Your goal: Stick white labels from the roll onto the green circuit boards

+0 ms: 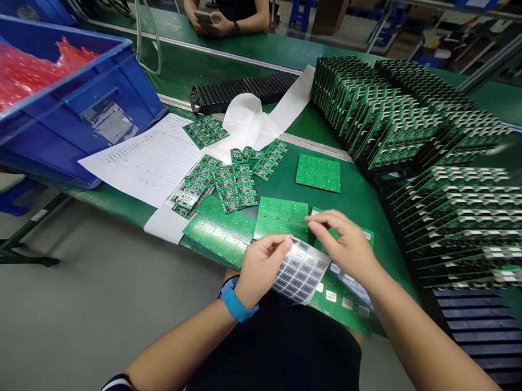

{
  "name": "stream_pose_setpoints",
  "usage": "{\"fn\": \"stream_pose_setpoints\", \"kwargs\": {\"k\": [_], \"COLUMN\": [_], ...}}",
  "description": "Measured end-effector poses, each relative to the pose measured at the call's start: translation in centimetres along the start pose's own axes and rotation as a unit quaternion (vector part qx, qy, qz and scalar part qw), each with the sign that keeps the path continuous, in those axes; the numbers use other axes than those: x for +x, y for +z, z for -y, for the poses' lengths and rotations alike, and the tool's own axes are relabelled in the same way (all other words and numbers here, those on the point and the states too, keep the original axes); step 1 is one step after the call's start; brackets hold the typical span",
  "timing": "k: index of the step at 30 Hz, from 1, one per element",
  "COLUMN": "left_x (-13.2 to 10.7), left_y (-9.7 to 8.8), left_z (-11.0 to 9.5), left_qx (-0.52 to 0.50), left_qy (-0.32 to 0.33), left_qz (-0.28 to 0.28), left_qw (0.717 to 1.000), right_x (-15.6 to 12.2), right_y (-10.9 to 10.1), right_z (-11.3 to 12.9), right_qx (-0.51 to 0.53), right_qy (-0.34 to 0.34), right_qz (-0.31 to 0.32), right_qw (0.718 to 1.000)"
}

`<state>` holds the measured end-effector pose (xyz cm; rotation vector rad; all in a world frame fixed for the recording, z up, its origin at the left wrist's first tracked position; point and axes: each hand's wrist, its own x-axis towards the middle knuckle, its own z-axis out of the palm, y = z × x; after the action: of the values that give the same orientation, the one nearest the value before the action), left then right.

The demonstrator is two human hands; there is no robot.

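Left hand (262,269) pinches the label sheet (301,274) by its left edge, thumb on top, holding it just above the worktop's (359,193) near edge. The sheet is part peeled, with rows of grey labels left on it.

Right hand (349,247) hovers over the sheet's far side, thumb and forefinger drawn together and pointing left. Can't tell if a label is between them.

Under both hands, at the near edge, lies a board (343,304) with a few labels stuck on.

2 bare panels (281,219) lie just beyond the hands, and 1 more panel (318,173) sits further in, apart from them. A heap of small boards (227,183) is left of those, partly on a printed paper (146,160) that hangs over the near-left edge.

Blue crate (75,115) with red bags (17,78) sits at the left end. Racks (396,109) packed with upright boards fill the right side. A black empty rack (243,89) and white film (255,118) lie toward the far edge.

A co-worker (233,12) sits across the far edge, both hands on a phone (204,17).
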<state>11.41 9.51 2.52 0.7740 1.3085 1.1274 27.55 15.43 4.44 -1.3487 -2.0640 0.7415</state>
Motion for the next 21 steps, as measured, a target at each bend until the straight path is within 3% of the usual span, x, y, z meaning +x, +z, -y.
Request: {"fn": "stream_pose_setpoints", "kwargs": {"k": [3, 7, 12, 17, 21], "left_x": [-0.3, -0.2, 0.5, 0.7, 0.4], "left_y": [-0.1, -0.6, -1.1, -1.0, -1.0], "left_z": [0.2, 0.6, 0.8, 0.7, 0.4], "left_qx": [0.032, 0.079, 0.104, 0.084, 0.048], "left_qy": [0.041, 0.063, 0.061, 0.068, 0.064], "left_qz": [0.001, -0.01, -0.01, -0.003, 0.002], "left_qw": [0.999, 0.995, 0.993, 0.994, 0.997], "right_x": [-0.7, -0.9, 1.4, 2.6, 1.4], "right_y": [-0.1, 0.3, -0.6, -0.8, -0.1], "right_z": [2.5, 3.1, 1.1, 1.2, 2.9], "right_qx": [0.062, 0.095, 0.18, 0.129, 0.079], "right_qy": [0.037, 0.066, 0.14, 0.128, 0.106], "right_qz": [0.098, 0.068, 0.085, 0.163, 0.153], "right_qw": [0.993, 0.991, 0.97, 0.97, 0.979]}}
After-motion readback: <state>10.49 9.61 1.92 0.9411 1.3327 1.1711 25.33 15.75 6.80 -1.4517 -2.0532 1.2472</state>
